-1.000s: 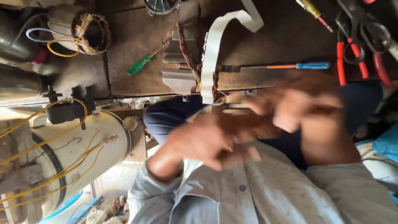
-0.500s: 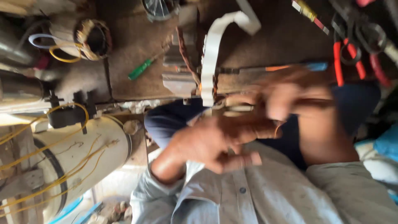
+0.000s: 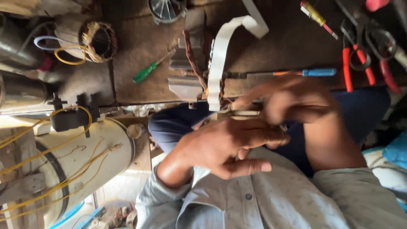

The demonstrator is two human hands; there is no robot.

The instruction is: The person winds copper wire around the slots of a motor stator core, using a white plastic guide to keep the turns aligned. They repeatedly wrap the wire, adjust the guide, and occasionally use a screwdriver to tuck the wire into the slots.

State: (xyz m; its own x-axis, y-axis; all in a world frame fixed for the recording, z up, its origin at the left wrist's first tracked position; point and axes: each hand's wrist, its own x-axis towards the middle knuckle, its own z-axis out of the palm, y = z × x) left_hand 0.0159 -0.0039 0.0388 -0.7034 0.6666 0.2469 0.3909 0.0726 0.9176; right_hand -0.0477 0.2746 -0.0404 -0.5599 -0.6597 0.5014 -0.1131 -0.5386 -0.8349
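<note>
Left hand point(image 3: 220, 146) half curled, thumb out; grip state cannot tell. Right hand point(image 3: 292, 101) blurred, grip unreadable too. Motor stator point(image 3: 199, 72) with copper winding just beyond both hands, at bench point(image 3: 140, 85) edge, white insulating strip point(image 3: 218, 55) arching over it. Judged: stator heavy, rigid, best held by steel frame; winding wire thin, springy, easily nicked; strip light, floppy. Small pale piece between hands too smeared to identify. Fingertips hidden by motion blur.
</note>
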